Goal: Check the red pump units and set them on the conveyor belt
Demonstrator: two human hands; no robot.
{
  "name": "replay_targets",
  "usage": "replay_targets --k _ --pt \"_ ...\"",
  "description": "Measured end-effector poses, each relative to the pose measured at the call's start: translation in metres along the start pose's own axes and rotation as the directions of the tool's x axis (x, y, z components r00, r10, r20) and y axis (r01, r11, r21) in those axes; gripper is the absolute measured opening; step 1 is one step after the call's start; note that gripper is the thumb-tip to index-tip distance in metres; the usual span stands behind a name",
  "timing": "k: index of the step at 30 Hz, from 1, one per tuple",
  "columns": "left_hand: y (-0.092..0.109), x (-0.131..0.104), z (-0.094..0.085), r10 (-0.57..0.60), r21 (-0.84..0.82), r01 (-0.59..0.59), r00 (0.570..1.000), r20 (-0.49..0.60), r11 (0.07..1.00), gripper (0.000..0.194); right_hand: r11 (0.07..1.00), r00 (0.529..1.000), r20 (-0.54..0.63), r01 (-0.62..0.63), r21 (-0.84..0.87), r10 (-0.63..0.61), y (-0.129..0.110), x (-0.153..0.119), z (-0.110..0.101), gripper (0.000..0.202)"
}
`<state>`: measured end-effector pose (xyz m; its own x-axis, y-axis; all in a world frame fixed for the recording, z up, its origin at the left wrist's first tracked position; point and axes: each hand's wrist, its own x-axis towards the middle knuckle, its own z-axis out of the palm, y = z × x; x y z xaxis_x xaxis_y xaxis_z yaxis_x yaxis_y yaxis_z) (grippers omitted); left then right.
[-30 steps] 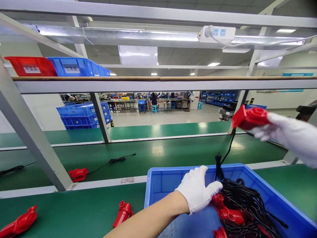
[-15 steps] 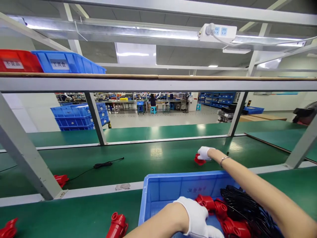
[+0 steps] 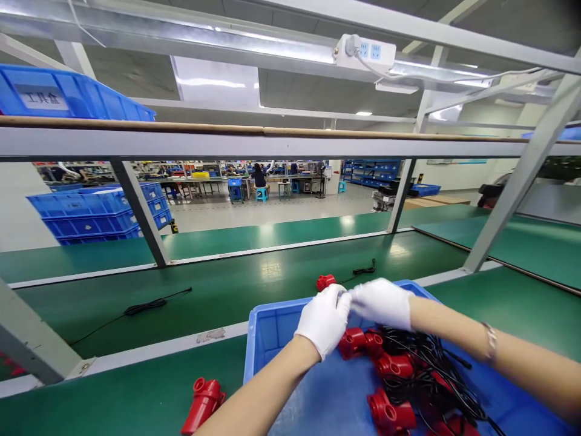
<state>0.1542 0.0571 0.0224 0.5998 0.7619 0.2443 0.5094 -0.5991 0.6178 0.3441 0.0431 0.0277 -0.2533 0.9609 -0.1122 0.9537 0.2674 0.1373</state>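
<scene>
My left hand (image 3: pixel 324 318), in a white glove, is raised over the blue bin (image 3: pixel 267 330) with its fingers pinched together. My right hand (image 3: pixel 384 304), gloved too and slightly blurred, meets it fingertip to fingertip; its fingers look closed. Whatever lies between the fingertips is too small or hidden to make out. Below the hands, several red plastic pipe-like fittings (image 3: pixel 391 415) lie in the bin beside a tangle of black cables (image 3: pixel 436 363). Just beyond the bin, a red fitting (image 3: pixel 325 282) with a black cable (image 3: pixel 364 270) rests on the green surface.
Another red fitting (image 3: pixel 203 404) lies left of the bin. Further left is a coiled black cable (image 3: pixel 145 306). Slanted grey posts (image 3: pixel 140 212) and a shelf beam (image 3: pixel 290 145) frame the bench. A blue bin with a label (image 3: pixel 43 97) stands on the shelf.
My right hand has let go of the red fitting on the green surface and come back over the bin. My left hand has risen to meet it. The view has turned right.
</scene>
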Motion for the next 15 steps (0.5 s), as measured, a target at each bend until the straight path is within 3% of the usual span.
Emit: replay_targets --k 4,6,8,11,15 --pt "-0.003 0.001 0.003 0.019 -0.087 -0.019 1.0 -0.002 0.996 0.036 0.989 0.978 0.149 0.138 0.056 -0.145 -0.049 -0.072 0.056 0.031" --pt "-0.006 0.001 0.006 0.032 -0.135 -0.032 0.999 0.001 0.99 0.034 0.988 0.973 0.178 0.136 0.076 -0.148 -0.065 -0.088 0.079 0.029" --pt "-0.008 0.002 0.008 0.041 -0.187 -0.041 0.999 -0.002 0.981 0.033 0.989 0.979 0.161 0.108 0.101 -0.123 -0.072 -0.093 0.086 0.024" --pt "-0.011 0.003 0.009 0.043 -0.278 -0.046 0.999 -0.016 0.959 0.031 0.985 0.998 0.06 0.022 0.169 -0.032 -0.065 -0.094 0.062 0.014" --pt "-0.007 0.002 0.01 0.063 -0.459 -0.064 0.998 -0.019 0.886 0.038 0.945 0.972 -0.142 -0.138 0.295 0.186 -0.041 -0.102 -0.011 0.021"
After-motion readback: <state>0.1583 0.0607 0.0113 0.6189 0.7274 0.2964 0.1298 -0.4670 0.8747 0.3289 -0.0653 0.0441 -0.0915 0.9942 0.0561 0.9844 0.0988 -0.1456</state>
